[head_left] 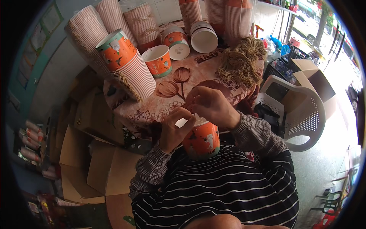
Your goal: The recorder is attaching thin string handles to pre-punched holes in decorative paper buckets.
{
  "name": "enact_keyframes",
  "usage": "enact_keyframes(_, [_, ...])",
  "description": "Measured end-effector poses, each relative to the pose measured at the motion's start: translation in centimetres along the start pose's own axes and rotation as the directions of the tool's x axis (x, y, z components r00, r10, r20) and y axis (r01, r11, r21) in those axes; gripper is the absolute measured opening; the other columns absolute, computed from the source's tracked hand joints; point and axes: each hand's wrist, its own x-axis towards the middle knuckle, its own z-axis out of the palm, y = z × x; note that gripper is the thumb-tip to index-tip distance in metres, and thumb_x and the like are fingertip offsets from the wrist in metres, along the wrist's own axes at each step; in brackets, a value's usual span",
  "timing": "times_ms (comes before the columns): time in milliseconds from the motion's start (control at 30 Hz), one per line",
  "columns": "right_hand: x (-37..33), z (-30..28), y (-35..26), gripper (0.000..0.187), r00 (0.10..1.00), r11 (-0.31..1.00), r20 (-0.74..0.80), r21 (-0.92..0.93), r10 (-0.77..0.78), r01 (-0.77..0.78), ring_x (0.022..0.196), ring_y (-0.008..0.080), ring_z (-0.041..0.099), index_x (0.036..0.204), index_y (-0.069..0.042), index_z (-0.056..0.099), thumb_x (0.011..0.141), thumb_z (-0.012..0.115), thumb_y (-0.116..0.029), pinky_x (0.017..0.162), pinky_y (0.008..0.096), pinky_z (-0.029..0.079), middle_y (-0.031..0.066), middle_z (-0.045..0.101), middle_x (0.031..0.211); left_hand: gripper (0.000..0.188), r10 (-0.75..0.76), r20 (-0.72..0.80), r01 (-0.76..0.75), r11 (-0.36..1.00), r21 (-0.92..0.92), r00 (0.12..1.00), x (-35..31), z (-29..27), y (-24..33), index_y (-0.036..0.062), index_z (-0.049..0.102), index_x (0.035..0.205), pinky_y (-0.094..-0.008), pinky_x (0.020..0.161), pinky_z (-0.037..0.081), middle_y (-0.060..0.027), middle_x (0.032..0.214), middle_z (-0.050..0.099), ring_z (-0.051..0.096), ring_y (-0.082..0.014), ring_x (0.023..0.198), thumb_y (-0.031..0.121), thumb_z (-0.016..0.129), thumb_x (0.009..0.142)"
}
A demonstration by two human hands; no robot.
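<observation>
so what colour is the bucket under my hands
The bucket is mostly orange, green near the bottom; best in head view.

Daylight floods my feed hardest from one to three o'clock, where the pavement outside (334, 53) burns out nearly white, and the floor (309, 168) at four o'clock takes a pale sheen. Toward ten, I see the wall (57, 61) sink into bluish dimness; the cardboard boxes (101, 168) at eight lie partly in brown shadow. The desk (202, 74) is lit well enough for me to make out its pattern. Glints streak the plastic sleeves (244, 26) near one. My fisheye bends straight edges toward a black rim.
</observation>
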Motion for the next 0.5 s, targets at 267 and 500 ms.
enact_keyframes(267, [0.3,-0.9,-3.0,0.025,0.987,0.950,-0.003,0.274,0.159,-0.153,0.063,0.0040,0.055,0.105,-0.002,0.056,0.080,0.056,0.000,0.055,0.0199,0.044,-0.0007,0.062,0.077,0.008,-0.020,0.040,0.022,0.999,-0.042,0.999,-0.3,0.0,-0.6,0.0013,0.059,0.081,-0.0307,0.073,0.047,-0.0048,0.077,0.058,0.058,-0.0169,0.075,0.003,0.067,0.082])
enact_keyframes(500, [1.9,-3.9,-3.0,0.023,0.972,0.885,-0.222,0.465,0.078,0.035,0.048,0.0044,0.043,0.105,0.001,0.054,0.083,0.052,0.006,0.040,0.0198,0.033,-0.0008,0.050,0.068,0.008,0.042,0.086,-0.042,0.999,-0.003,0.995,-1.7,0.9,-2.9,0.0007,0.057,0.081,-0.0281,0.073,0.046,-0.0043,0.077,0.058,0.058,-0.0153,0.076,0.001,0.064,0.082])
